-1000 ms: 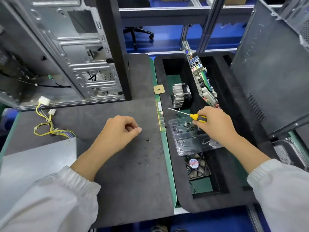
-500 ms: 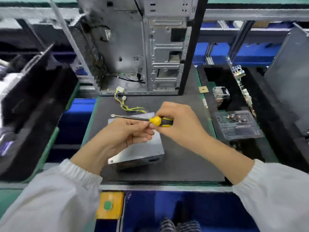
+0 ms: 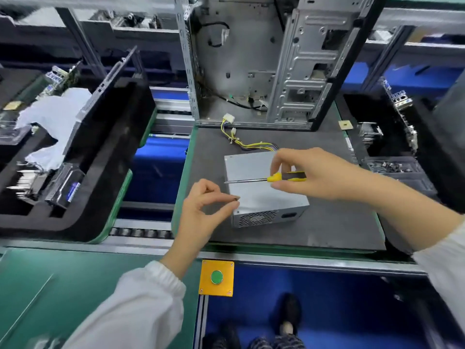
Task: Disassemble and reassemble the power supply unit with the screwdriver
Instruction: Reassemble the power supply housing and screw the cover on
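Left hand (image 3: 206, 210) pinches a screw (image 3: 236, 198), right hand (image 3: 319, 175) holds the screwdriver (image 3: 266, 179) just above; I'd seat the screw on the tip squarely, over the PSU (image 3: 264, 195).

Item pinched in left hand (image 3: 201, 210) — too small.

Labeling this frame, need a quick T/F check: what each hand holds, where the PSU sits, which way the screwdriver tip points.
1. The right hand holds the screwdriver. True.
2. The power supply unit is mounted inside the computer case. False: it lies on the dark mat in front of the case.
3. The left hand pinches a small dark part, probably a screw. True.
4. The screwdriver tip points to the person's right. False: it points left.
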A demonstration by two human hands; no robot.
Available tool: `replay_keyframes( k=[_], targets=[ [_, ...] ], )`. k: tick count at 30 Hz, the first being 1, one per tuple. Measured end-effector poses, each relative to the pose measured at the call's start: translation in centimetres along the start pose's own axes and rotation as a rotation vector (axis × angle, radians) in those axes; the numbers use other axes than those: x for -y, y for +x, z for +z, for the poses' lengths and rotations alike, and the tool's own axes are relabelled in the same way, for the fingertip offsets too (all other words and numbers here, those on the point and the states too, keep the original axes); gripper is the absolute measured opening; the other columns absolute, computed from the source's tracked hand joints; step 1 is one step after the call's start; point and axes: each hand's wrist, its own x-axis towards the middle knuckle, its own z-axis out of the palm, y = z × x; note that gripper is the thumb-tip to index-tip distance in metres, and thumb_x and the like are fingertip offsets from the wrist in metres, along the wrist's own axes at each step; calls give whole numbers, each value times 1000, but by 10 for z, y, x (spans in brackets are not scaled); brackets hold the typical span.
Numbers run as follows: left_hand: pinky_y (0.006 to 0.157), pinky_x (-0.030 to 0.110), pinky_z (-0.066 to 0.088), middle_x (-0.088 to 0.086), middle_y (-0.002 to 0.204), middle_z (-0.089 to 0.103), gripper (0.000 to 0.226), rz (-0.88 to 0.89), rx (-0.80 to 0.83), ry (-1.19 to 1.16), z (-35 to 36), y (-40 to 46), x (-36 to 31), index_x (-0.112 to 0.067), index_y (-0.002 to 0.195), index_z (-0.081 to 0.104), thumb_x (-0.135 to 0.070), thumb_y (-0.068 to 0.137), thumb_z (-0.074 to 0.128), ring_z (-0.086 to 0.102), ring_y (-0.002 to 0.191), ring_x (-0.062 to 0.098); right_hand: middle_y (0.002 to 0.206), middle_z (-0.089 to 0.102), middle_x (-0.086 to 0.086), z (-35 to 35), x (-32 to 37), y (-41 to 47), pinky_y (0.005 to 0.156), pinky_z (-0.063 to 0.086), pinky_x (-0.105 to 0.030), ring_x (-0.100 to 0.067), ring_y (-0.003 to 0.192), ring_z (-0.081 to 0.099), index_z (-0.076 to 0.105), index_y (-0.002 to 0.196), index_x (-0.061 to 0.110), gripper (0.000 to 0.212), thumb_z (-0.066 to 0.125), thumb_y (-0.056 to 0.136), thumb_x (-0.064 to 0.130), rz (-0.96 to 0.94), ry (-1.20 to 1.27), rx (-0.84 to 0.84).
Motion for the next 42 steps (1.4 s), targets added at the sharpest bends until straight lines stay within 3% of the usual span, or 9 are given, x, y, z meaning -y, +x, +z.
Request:
replay_keyframes(
  k=[3, 5, 9, 14, 19, 29, 35, 42],
  targets=[
    [92, 13, 36, 2, 105, 55, 11, -49, 0, -28, 16, -13, 11, -26, 84, 78, -20, 76, 80, 50, 110, 14, 79, 55, 29, -8, 5, -4, 75, 50, -38, -6, 75, 57, 55, 90, 39, 19, 55, 79, 55, -17, -37, 57],
    [97, 9, 31, 2, 117, 54, 9, -52, -29, -59, 24, -17, 15, -26, 82, 78, -21, 75, 80, 46, 121, 13, 75, 56, 25, -12, 6, -4, 69, 49, -31, 0, 74, 56, 56, 87, 39, 15, 57, 81, 53, -12, -145, 102],
    [105, 14, 30, -7, 131, 51, 8, -62, -108, -142, 34, -21, 20, -30, 83, 78, -31, 75, 77, 41, 132, 17, 68, 56, 18, -13, 7, -3, 55, 37, -21, 6, 68, 50, 56, 85, 36, 13, 56, 83, 49, -25, -353, 141],
    [109, 34, 36, -7, 131, 51, 7, -88, -128, -214, 40, -21, 28, -27, 85, 79, -26, 77, 79, 43, 133, 20, 68, 58, 17, -14, 10, 3, 54, 35, -22, 6, 71, 50, 58, 81, 37, 14, 56, 79, 51, -28, -356, 147],
    [110, 38, 37, -7, 132, 51, 8, -69, -112, -229, 39, -19, 32, -26, 85, 79, -28, 78, 79, 43, 133, 17, 71, 60, 15, -13, 12, 4, 58, 43, -25, 0, 66, 53, 58, 81, 36, 17, 55, 78, 52, -16, -353, 162],
    [108, 34, 39, -13, 130, 51, 8, -50, -113, -258, 41, -18, 36, -29, 83, 77, -30, 76, 78, 44, 132, 15, 69, 58, 15, -15, 12, 2, 56, 42, -26, -3, 65, 53, 58, 81, 37, 15, 55, 79, 52, -5, -346, 151],
    [102, 14, 39, -9, 130, 52, 8, -65, -122, -252, 42, -18, 34, -26, 82, 76, -29, 75, 78, 45, 129, 8, 70, 56, 21, -14, 15, 0, 50, 27, -20, 4, 71, 49, 57, 86, 40, 16, 62, 77, 53, -81, -440, 119],
    [97, 9, 38, -2, 130, 51, 7, -48, -111, -231, 40, -18, 33, -21, 82, 75, -19, 77, 79, 45, 126, 4, 77, 60, 19, -12, 26, 2, 53, 34, -20, -5, 74, 52, 59, 89, 41, 17, 63, 79, 53, -148, -498, 61]
  ],
)
